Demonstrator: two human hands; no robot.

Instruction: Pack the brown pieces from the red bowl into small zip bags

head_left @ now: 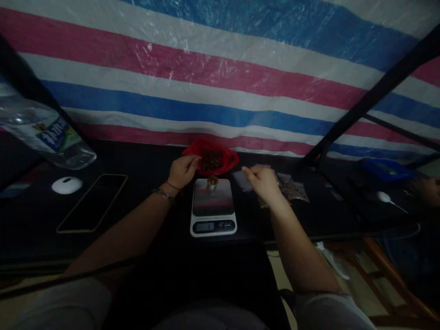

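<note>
Red bag [229,157] and small cup [212,187] — both hold brown bits [211,161].

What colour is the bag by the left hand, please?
The bag is red, best seen in the head view.

Clear plastic bottle [51,133] with printed label, at far left. White computer mouse [67,185] in front of it, just beside a dark-screened phone [92,204] lying flat on the black desk [154,162]. Striped sheeting [206,110] behind. Blue tray [373,168] at right; wooden chair [383,261] below.
</note>
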